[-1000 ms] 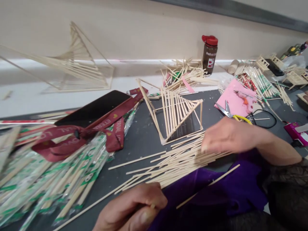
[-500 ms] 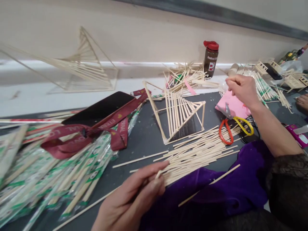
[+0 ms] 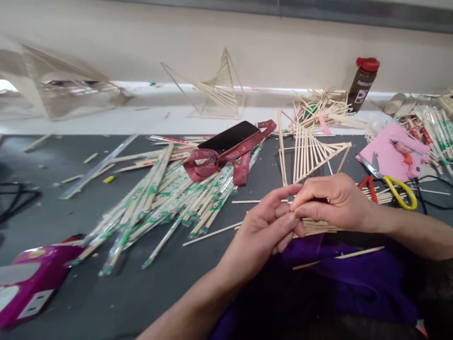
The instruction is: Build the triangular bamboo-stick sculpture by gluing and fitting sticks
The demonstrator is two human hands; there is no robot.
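My left hand [image 3: 264,226] and my right hand [image 3: 332,203] meet at the middle right, above loose bamboo sticks [image 3: 314,228]. Thumbs and fingertips are pinched together and touch each other. Whatever lies between them is too small or hidden to make out. Just behind the hands stands a stick frame [image 3: 307,156], its slanted sticks fanned into a twisted surface; its lower part is partly covered by my hands. One loose stick [image 3: 361,253] rests on the purple cloth [image 3: 368,278] over my lap.
Left of my hands lie wrapped chopsticks [image 3: 166,203], with a phone [image 3: 230,137] and a red lanyard [image 3: 201,165]. To the right are scissors [image 3: 399,192] and pink paper [image 3: 382,141]. A bottle [image 3: 363,87] and another stick model [image 3: 219,92] stand behind; a magenta object [image 3: 42,274] sits front left.
My right hand has come in from above the pink paper to meet my left fingertips. The view has swung left, bringing the magenta object and another model into sight.
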